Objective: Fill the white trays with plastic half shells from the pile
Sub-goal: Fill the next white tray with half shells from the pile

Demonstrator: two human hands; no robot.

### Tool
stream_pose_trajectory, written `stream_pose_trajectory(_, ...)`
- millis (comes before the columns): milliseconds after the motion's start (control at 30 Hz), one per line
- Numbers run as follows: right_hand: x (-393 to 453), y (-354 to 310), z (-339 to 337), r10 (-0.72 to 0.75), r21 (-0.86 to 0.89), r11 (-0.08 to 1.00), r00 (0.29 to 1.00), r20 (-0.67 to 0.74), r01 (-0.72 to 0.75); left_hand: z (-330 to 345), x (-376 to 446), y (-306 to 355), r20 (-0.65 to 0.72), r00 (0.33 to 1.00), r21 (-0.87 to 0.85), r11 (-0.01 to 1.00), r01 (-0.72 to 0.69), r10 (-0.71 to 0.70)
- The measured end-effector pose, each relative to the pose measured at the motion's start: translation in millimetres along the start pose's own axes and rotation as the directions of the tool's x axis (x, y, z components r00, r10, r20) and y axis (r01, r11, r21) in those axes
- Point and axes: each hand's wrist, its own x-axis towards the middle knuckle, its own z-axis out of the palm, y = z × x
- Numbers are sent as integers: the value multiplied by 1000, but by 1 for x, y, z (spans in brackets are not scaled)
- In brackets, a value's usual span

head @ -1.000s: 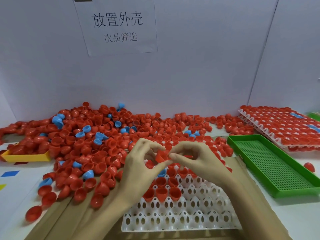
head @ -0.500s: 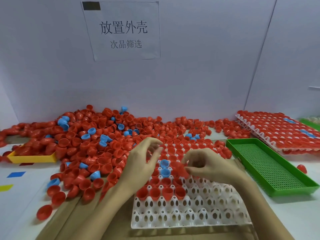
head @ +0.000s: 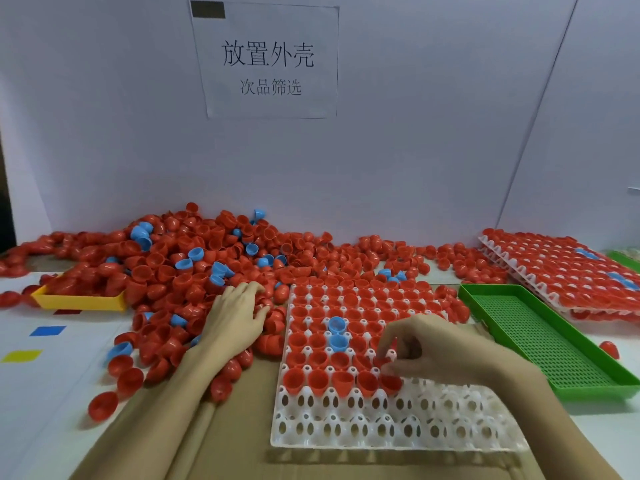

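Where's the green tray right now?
In the head view the green tray lies on the right side of the table, empty, between the white tray being filled and the stack of full trays at far right.

yellow tray (head: 79, 301): mostly buried under shells | right hand (head: 433, 348): blurred, covers tray cells | far-right green tray (head: 625, 259): cut off

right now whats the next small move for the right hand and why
Probably press the red shell it pinches down into its cell and let go. The right hand is over the white tray, beside the last filled cell of a part-filled row, with bare rows nearer. The left hand lies on the pile, seemingly reaching for another.
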Motion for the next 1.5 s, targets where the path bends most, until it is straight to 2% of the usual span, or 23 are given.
stream_pose_trajectory(100, 10, 7, -18, -38, 149, 988, 999, -39, 43, 1, 1, 1, 10, 1000, 7, 1000, 3, -3)
stream_pose_trajectory(200, 26, 20, -33, 10, 293, 955, 988, -151, 35, 2, 1, 0, 47, 998, 59, 998, -34, 32)
stream_pose_trajectory(333, 43, 42, -34, 100, 366, 930, 946, -307, 21, 4, 3, -8, 109, 991, 176, 980, -94, 75)
stream_pose_trajectory(467, 43, 58, -20, 105, 414, 908, 923, -371, 64, 6, 8, -11, 120, 989, 166, 981, -104, 84)
stream_pose_trajectory(667, 40, 64, -12, 66, 337, 938, 915, -399, 79, 3, 6, -4, -69, 992, 12, 994, -108, 109)
stream_pose_trajectory(833, 37, 62, -9, 57, 309, 947, 902, -429, 88, -16, 2, 6, -333, 924, -66, 972, -224, 191)
stream_pose_trajectory(1000, 36, 55, -5, 24, 291, 951, 911, -412, 106, -27, -5, 29, -425, 886, -212, 930, -300, 188)
stream_pose_trajectory(1067, 36, 52, -5, 19, 287, 952, 912, -410, 108, -26, -10, 41, -401, 899, -322, 893, -315, 173)
stream_pose_trajectory(1167, 36, 44, -4, 3, 298, 944, 902, -431, 139, -23, -18, 56, -289, 946, -511, 812, -281, 146)
stream_pose_trajectory(1333, 38, 10, 5, -115, 374, 851, 825, -553, 369, -17, -27, 73, -84, 986, -696, 700, -164, 147)
stream_pose_trajectory(1400, 41, -5, 14, -206, 336, 837, 817, -538, 432, -15, -29, 79, -9, 989, -754, 649, -103, 146)
stream_pose_trajectory(1500, 45, -14, 25, -263, 208, 885, 815, -516, 417, -15, -31, 85, 77, 987, -820, 572, -17, 140)
